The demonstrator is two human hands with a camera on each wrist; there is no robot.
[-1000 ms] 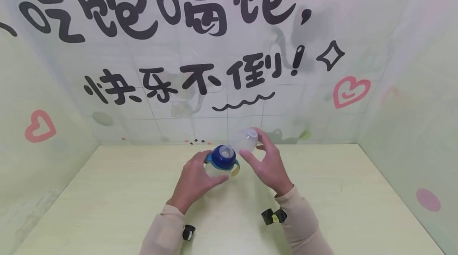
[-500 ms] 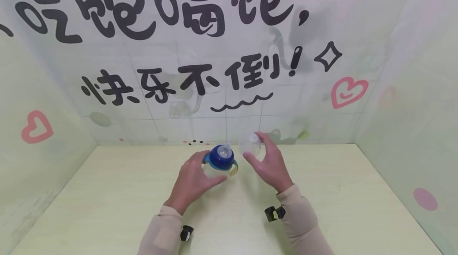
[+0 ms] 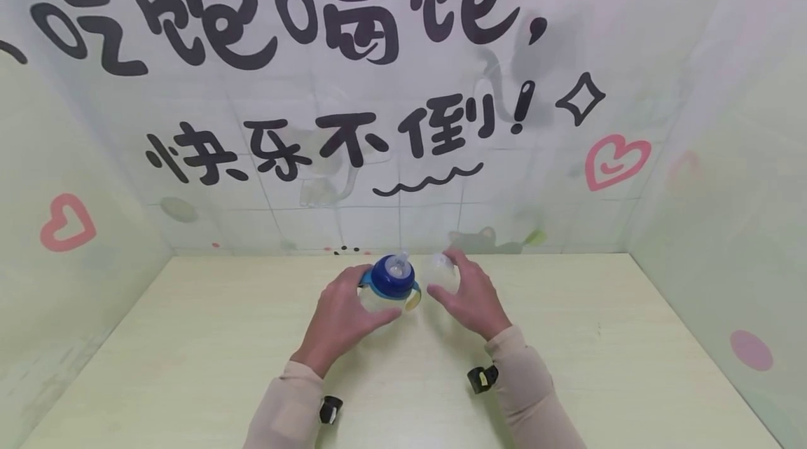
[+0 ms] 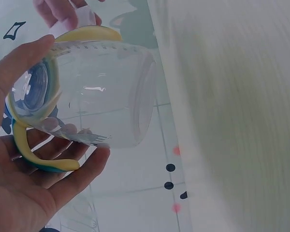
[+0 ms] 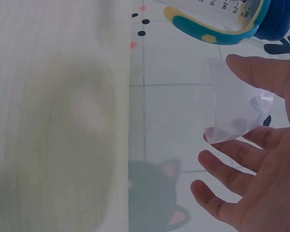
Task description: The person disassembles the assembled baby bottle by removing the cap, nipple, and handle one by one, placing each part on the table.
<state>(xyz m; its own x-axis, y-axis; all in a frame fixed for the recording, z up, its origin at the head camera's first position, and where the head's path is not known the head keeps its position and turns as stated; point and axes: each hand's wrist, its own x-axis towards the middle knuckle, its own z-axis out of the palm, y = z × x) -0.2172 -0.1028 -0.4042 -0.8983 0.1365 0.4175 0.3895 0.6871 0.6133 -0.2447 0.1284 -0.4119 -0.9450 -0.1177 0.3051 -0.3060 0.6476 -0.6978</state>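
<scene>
A clear baby bottle [image 4: 101, 92] with a blue collar, a clear spout and two blue-and-yellow handles stands tilted near the middle of the head view. My left hand [image 3: 343, 316] grips it around the body, thumb on one side and fingers on the other. To its right, my right hand [image 3: 473, 295] holds a translucent dome-shaped cap [image 5: 237, 101] between thumb and fingers, open rim downward. The remaining fingers of that hand spread loosely below the cap in the right wrist view. Bottle and cap are side by side with a small gap.
A pale wood-grain table [image 3: 208, 351] lies below both hands, and its back edge meets a printed wall [image 3: 403, 218] with black lettering and pink hearts. Side walls [image 3: 725, 225] rise at left and right. A black strap piece [image 3: 482, 379] shows at the right wrist.
My right hand has taken the cap away from the bottle's spout, slightly right, turned it upright and lowered it toward the table. My left hand and the bottle stay nearly in place.
</scene>
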